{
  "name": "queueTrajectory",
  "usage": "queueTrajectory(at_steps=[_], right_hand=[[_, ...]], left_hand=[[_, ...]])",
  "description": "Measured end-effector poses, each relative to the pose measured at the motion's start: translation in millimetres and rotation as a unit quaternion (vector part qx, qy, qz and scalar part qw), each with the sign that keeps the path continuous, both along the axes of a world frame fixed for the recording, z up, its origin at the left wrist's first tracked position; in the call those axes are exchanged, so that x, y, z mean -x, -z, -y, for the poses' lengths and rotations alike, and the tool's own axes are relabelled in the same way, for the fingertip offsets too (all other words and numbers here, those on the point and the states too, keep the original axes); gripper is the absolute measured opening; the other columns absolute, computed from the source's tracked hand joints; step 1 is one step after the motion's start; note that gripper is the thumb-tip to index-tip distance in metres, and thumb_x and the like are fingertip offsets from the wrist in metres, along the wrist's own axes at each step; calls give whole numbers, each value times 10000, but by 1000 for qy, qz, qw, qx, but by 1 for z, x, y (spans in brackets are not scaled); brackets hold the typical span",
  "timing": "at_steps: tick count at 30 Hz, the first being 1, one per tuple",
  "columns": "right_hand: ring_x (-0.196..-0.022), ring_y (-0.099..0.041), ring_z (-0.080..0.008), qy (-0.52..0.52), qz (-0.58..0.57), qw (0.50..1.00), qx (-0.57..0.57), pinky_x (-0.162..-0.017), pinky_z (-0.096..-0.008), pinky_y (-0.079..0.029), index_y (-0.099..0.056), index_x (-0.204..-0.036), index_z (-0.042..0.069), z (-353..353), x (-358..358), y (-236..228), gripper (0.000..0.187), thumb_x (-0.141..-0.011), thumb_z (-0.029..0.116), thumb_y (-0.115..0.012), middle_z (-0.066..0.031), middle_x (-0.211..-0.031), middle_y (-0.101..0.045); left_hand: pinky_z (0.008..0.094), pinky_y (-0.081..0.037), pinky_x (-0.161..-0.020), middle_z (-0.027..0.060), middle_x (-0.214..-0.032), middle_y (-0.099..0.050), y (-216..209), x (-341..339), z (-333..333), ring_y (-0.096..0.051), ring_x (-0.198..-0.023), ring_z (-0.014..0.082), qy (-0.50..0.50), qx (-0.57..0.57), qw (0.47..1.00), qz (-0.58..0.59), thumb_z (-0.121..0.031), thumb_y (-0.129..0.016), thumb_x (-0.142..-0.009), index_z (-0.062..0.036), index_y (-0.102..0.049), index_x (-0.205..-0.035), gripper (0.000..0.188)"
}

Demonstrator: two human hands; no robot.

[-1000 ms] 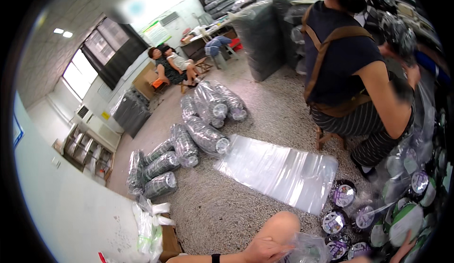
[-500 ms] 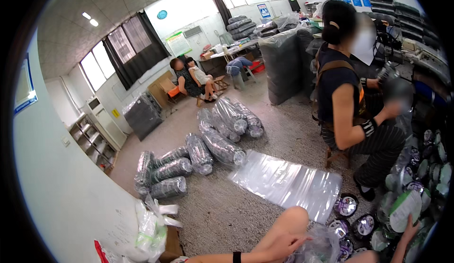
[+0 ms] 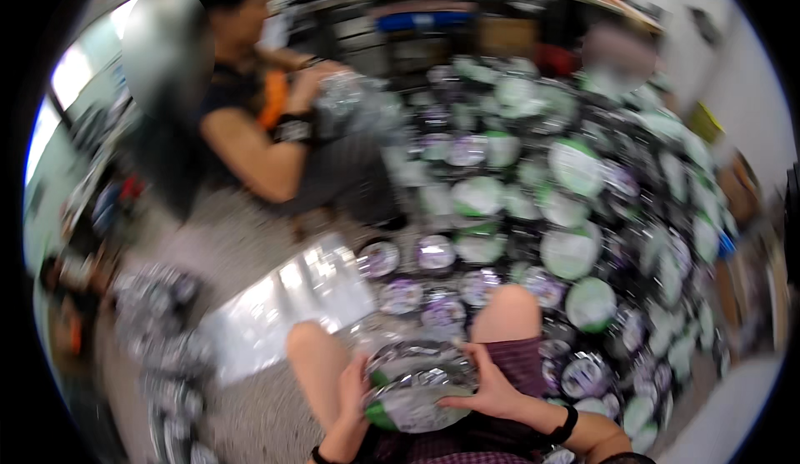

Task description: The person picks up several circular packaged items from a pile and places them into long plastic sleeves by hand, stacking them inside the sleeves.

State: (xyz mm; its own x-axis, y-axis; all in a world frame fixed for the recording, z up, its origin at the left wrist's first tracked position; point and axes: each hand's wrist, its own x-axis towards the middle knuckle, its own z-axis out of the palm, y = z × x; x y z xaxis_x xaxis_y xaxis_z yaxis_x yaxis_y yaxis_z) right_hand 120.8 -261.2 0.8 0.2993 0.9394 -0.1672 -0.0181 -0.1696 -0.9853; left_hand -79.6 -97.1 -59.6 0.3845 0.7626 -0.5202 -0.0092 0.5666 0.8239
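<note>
Between my knees, both hands hold a clear-wrapped stack of round packages point(image 3: 417, 387), dark and shiny with a green-and-white label on the near one. My left hand point(image 3: 354, 393) grips its left side. My right hand point(image 3: 487, 387) wraps the right side, with the thumb across the near label. Thin clear plastic lies about the stack, and motion blur hides how far it covers it. Just beyond my knees sit several round packages with purple-and-white faces point(image 3: 442, 307).
A large pile of round wrapped packages point(image 3: 571, 243) spreads ahead and right. A flat clear plastic sheet point(image 3: 287, 305) lies on the floor at left, beyond it wrapped rolls point(image 3: 171, 339). A co-worker point(image 3: 258, 130) sits at far left, hands on clear plastic.
The view has swung right and down. My right hand, earlier on a package in the pile, now grips the stack at my lap together with my left hand, which was by the clear plastic bag.
</note>
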Motion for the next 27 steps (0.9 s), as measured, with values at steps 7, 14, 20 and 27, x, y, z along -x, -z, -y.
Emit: queueTrajectory(at_steps=[7,14,20,27], right_hand=[[-1081,-548,-225,486,-77,859,-139,-888,-353,-482,-402,-1286,0,55,-200,-42,645,-756,146,-739,-134,-1208,-536],[-1208,-454,-234,508,-144,848,-48,-1015,-409,-323,-450,-1324,48,-14,-452,60,765,-722,396,-768,-67,-1324,-505],[-1030,-576,-238,528,-151,829,-105,-922,-403,-437,-516,-1240,85,-26,-430,38,657,-704,336,-800,-88,-1129,-600],[-1138,-477,-322,187,-103,969,-122,-998,-400,-361,-445,-1229,11,-33,-138,-31,628,-724,234,-744,-144,-1244,-482]], left_hand=[[226,-190,-436,-77,-498,-267,-59,-55,-1,-247,-446,36,175,-93,979,-41,-306,-401,-983,57,-603,-984,415],[366,-409,-915,171,-1091,-589,-71,-59,-16,-538,-1028,295,156,-79,955,-241,-212,-472,-914,-30,-605,-1115,302],[195,-240,-458,-78,-534,-287,-89,-67,-28,-276,-477,29,126,39,990,-39,-267,-376,-996,65,-596,-1044,401],[192,-239,-431,-68,-526,-325,-76,-89,-71,-281,-465,36,74,169,979,86,-294,-392,-992,-2,-568,-1155,378]])
